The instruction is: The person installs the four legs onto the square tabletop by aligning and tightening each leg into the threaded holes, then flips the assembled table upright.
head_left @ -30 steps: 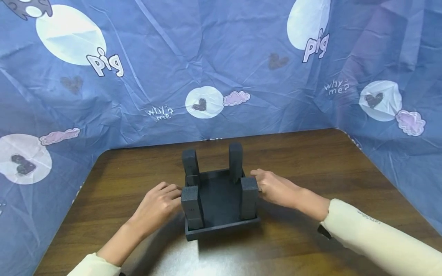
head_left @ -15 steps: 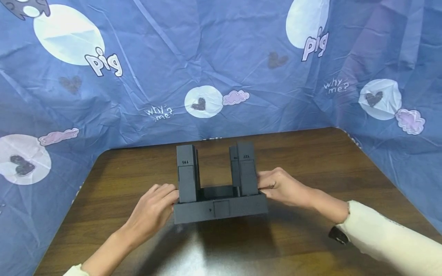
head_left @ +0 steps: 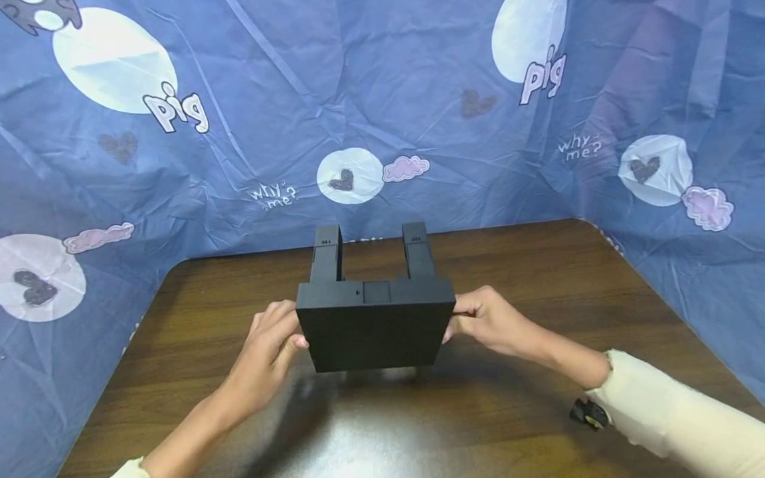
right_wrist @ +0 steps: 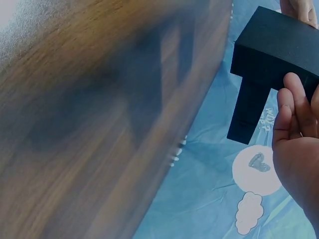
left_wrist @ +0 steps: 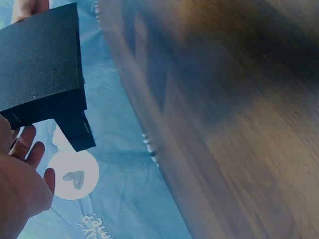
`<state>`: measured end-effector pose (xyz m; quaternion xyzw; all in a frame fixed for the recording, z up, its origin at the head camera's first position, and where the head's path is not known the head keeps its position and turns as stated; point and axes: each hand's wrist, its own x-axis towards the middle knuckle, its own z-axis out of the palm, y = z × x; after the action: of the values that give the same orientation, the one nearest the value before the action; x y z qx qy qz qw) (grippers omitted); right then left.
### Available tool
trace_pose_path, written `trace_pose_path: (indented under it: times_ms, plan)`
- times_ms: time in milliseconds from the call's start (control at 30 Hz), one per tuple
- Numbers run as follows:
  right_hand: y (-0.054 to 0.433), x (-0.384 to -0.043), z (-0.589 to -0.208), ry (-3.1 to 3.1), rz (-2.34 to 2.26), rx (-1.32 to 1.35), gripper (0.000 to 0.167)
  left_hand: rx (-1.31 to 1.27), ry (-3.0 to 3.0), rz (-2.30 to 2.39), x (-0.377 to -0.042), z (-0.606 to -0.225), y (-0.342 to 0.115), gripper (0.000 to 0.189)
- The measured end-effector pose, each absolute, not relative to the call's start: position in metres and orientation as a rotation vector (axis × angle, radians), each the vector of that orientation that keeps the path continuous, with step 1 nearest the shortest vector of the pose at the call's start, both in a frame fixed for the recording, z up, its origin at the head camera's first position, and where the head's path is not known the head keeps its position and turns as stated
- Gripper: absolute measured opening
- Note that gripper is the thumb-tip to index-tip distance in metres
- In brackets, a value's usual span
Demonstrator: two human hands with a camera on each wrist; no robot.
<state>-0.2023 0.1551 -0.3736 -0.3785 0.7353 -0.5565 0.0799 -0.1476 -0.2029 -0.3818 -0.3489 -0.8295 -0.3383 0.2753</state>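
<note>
A small black table-shaped piece (head_left: pixel 375 335), a shallow square tray with blocky legs, is held up between both hands, tilted so its flat face turns towards me. Two of its legs (head_left: pixel 325 255) point away to the back; the others are hidden behind the slab. My left hand (head_left: pixel 265 352) grips its left side edge, thumb near the flat face. On the opposite edge my right hand (head_left: pixel 499 322) pinches the side between thumb and fingers. The slab (left_wrist: pixel 42 64) and one leg also show in the left wrist view, and a leg (right_wrist: pixel 249 109) in the right wrist view.
The brown wooden table (head_left: pixel 538 265) lies beneath, with the piece's shadow and a bright glare on it. A blue printed cloth (head_left: pixel 251 99) hangs along the back and both sides. A small black item (head_left: pixel 588 413) sits at the right cuff.
The black piece has been tipped over between the hands: its legs pointed up and its hollow side showed earlier, now they point to the back and the flat face shows.
</note>
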Motion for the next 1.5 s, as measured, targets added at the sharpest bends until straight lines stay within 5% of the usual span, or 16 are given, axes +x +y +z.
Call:
trace_pose_path:
  times_ms: [433, 1133, 1500]
  plan:
    - [0.157, -0.206, -0.363, 2.313, -1.659, -0.875, 0.005, -0.66, -2.477, -1.22, -0.143, -0.364, -0.192, 0.017]
    - [0.156, -0.217, -0.366, 2.076, -1.779, -0.452, 0.036, 0.006, -2.681, -1.76, -0.151, -0.356, -0.169, 0.044]
    - [0.162, -0.215, -0.379, 1.998, -1.673, -0.323, 0.036, 0.075, -2.701, -1.817, -0.155, -0.371, -0.16, 0.046]
